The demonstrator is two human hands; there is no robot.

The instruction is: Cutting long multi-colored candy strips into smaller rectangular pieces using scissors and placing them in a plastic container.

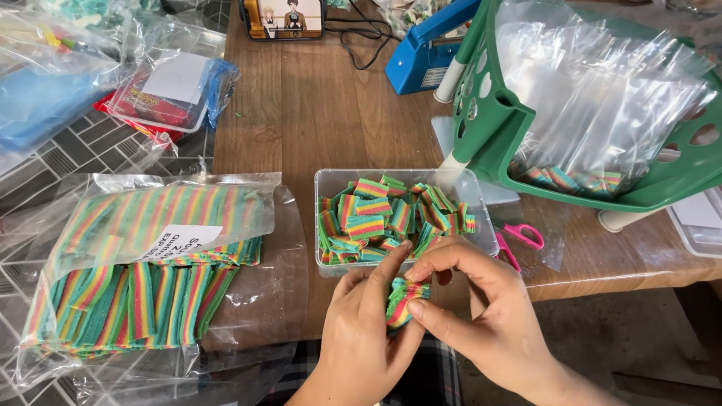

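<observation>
1. Where the wooden table (316, 113) meets its near edge, a clear plastic tub (481, 225) of cut rainbow candy pieces is set.
2. At the left edge, a clear bag of rainbow candy strips (143, 278) is laid.
3. Just before the near edge, a small stack of rainbow candy pieces (402, 299) is pinched between the left hand (368, 331) and the right hand (481, 308), which are brought together.
4. Right of the tub, pink-handled scissors (523, 237) are seen.

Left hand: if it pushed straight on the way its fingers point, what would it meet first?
Probably the near wall of the clear plastic tub of rainbow-striped candy pieces, just beyond the left hand and its stack of candy pieces; depth is uncertain.
</observation>
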